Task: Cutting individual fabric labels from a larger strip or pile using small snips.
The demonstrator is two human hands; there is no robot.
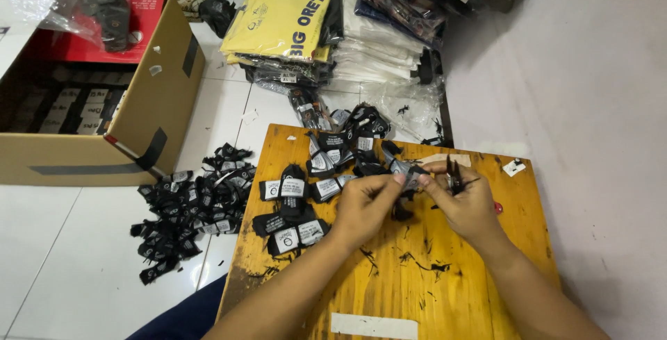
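My left hand point(365, 204) and my right hand point(464, 204) meet over a small yellow wooden table point(417, 291). Between their fingertips they pinch one small black woven label with a white printed patch point(410, 175). My right hand also holds a small black thread snipper point(453, 175), its tip pointing up. Several more black labels point(299, 208) lie spread on the left and far part of the table, just left of my left hand. Black thread scraps point(420, 263) litter the wood beneath my wrists.
A heap of black labels point(191, 208) lies on the white tiled floor left of the table. An open cardboard box point(139, 104) stands at far left. Bagged folded garments, one yellow point(278, 20), are stacked beyond the table. A white tape strip point(373, 326) sits on the near table edge.
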